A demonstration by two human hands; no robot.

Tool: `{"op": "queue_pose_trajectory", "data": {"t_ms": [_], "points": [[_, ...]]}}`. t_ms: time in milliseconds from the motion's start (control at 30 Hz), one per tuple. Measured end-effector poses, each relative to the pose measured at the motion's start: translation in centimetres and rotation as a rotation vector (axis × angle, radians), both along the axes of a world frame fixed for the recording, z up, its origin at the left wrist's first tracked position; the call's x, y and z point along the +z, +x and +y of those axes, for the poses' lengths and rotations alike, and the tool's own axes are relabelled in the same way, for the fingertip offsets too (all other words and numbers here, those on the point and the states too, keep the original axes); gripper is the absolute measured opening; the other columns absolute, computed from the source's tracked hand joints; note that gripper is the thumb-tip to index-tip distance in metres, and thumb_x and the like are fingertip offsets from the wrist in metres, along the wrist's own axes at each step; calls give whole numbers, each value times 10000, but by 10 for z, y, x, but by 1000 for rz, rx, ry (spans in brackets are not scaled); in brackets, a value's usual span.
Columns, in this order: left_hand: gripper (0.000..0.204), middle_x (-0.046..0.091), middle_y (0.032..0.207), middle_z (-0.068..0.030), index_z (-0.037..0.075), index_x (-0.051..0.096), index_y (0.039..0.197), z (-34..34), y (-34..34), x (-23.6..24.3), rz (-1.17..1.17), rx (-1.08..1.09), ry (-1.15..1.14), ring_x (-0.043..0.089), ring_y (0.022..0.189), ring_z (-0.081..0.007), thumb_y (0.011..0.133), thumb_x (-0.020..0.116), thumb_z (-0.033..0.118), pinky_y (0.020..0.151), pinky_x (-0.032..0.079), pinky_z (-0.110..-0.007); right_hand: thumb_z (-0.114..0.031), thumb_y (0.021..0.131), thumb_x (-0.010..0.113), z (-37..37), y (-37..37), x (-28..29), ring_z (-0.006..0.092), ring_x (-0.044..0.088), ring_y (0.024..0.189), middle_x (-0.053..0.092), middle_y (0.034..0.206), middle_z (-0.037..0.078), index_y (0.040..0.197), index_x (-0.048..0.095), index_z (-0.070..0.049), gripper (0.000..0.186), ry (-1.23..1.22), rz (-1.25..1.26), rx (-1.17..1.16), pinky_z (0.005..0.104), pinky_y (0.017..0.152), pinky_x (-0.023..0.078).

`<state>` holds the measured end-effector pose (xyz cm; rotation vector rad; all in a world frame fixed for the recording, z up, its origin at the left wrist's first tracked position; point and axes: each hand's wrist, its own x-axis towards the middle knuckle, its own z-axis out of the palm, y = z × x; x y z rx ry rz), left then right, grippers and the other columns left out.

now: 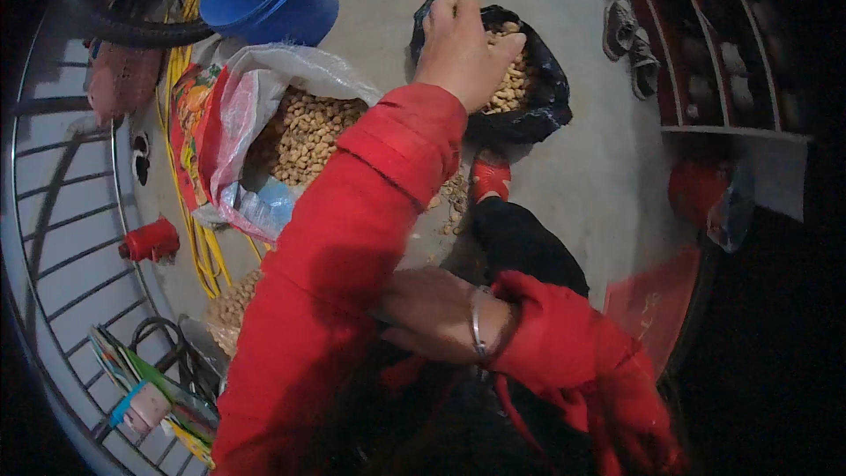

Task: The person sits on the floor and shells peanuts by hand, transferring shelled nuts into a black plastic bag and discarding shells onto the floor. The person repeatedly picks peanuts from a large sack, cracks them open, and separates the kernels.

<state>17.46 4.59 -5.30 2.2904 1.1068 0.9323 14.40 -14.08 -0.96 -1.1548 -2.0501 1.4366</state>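
My left hand [463,57] is over a black plastic bag [548,92] with unshelled peanuts [509,92] in it. The thumb is spread away from the bent fingers, and I see nothing held between them. Lower down, my right hand [427,313], with a bangle at its wrist, reaches in under the left sleeve. Its fingers are partly hidden and blurred. Left of my forearm stands a big woven sack [238,123], its mouth wide and more peanuts [313,137] inside.
Behind the sack is a blue bucket [304,9]. Yellow hose or cord [203,256] lies beside it, near a metal railing [75,269]. Loose bits [454,203] are scattered by my red shoe [490,178]. At right are shoes [634,44], a rack [705,35] and a red mat [652,300].
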Motion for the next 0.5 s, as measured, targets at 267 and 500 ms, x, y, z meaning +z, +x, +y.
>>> {"op": "queue_pose_trajectory", "data": {"t_ms": [267,500], "points": [[315,611,789,-90,31,593,868,75,-188,-107,290,139,-511,568,722,-144,766,557,326,654,441,-279,-116,718,609,9,32,24,316,487,998,481,1098,185,1069,472,17,400,-11,253,-303,369,829,396],[355,564,907,-187,75,562,976,33,-271,-230,826,376,-740,528,885,-346,700,594,295,780,420,-389,-71,727,588,31,35,15,315,482,1018,457,1128,214,1072,472,51,384,-221,269,-305,341,847,382]]}}
